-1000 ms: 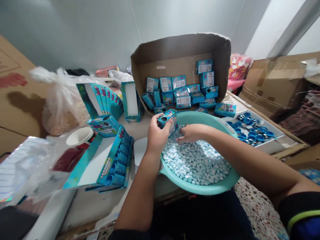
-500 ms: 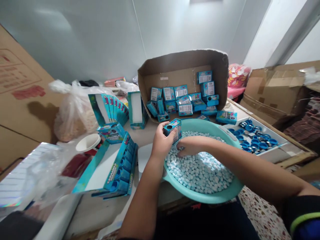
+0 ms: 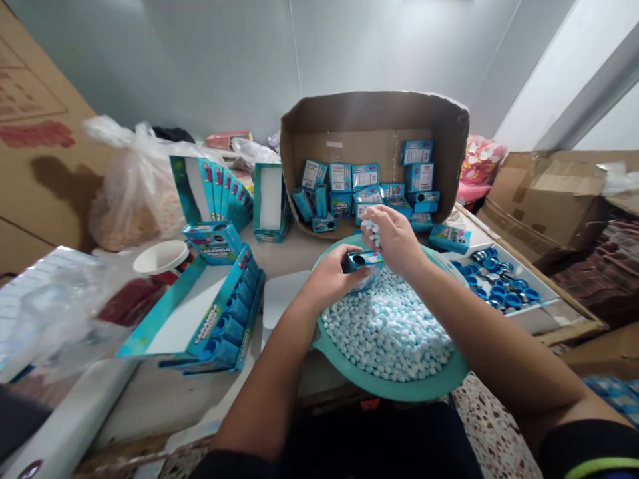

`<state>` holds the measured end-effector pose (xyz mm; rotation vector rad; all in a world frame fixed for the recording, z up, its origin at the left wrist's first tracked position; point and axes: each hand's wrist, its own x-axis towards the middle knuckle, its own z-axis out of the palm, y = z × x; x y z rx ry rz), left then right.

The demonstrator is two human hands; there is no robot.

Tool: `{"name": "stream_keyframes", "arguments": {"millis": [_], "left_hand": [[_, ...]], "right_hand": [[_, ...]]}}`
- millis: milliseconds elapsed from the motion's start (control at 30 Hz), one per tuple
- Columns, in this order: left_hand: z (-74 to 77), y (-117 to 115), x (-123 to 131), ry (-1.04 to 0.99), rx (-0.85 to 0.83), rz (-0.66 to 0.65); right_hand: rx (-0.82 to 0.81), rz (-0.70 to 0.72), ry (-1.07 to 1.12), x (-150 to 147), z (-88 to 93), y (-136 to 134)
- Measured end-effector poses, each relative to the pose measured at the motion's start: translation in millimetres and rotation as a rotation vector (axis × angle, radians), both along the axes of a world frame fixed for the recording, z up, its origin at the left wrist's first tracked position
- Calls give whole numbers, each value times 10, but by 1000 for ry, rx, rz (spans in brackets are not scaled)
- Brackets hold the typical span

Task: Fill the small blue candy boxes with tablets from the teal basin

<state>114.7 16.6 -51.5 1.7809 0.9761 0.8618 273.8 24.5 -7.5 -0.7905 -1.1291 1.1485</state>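
A teal basin full of small pale blue and white candies sits at the table's front edge. My left hand holds a small blue candy box over the basin, its round hole facing up. My right hand is raised just above the box, fingers closed on a handful of candies.
Behind the basin a tipped cardboard carton holds several small blue boxes. Blue display trays lie at left, with a white cup and a plastic bag. A white tray of blue caps stands at right, brown cartons beyond it.
My right hand has come up out of the candies with a handful, to just above the box. My left hand has lowered the box and turned its hole upward.
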Motion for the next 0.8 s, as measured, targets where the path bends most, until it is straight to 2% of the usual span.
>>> {"name": "stream_keyframes", "arguments": {"millis": [67,233,400,600,700,800], "left_hand": [[3,-13,10,-21,11,-46],[11,-8,20,7,69,-44],[39,-19,23,15,19,-71],[104,-60,33,76,10,-33],[91,-59,29,82,67,-10],[55,-40,14,21,158,-39]], "right_hand": [[-28,2,18,-70,-77,32],[-57,72,-53,-123,-166,45],[-97,174,-4,-92,-135,13],[-98,181,-48,-96,-105,3],[-80,176,-92,-86,-38,-41],[-55,213,-133,-59,48,-97]]}}
